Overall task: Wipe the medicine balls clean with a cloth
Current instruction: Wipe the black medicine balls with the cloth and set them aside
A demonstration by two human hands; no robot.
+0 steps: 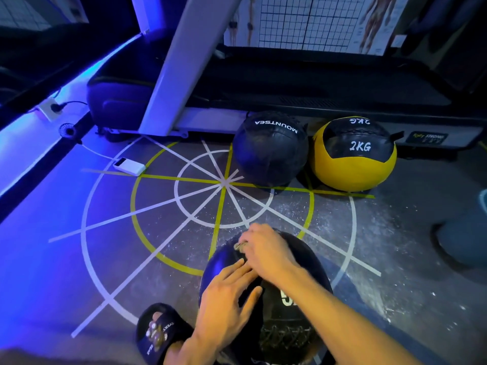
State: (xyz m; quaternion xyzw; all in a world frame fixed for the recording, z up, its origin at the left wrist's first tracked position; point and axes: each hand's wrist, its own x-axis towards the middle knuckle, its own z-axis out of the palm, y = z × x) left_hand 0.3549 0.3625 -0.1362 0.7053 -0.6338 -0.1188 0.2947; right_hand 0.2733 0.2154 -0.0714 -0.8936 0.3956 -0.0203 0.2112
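While the person crouches over the floor (79, 259), the head view shows the nearest medicine ball (287, 309), black with pale printed figures and a laced seam near its lower side, resting on the floor directly below both hands and close to a sandalled foot (158, 330). The right hand (266, 248) lies on the ball's far upper surface with fingers curled over a small, pale, crumpled cloth (240, 245), only a corner of which shows. The left hand (226, 299) rests just nearer on the ball's top, fingers fairly straight and spread, apparently steadying it; its fingertips touch the right hand. The unwiped surface probably lies beyond and to either side of the cloth, so the stroke likely belongs to the right hand. Well apart, against a treadmill base (263, 119), stand a second black ball (270, 151) marked MOUNTSEA and a yellow-and-black ball (354, 159) marked 2KG, side by side. A white power bank (129, 166) lies to the left.
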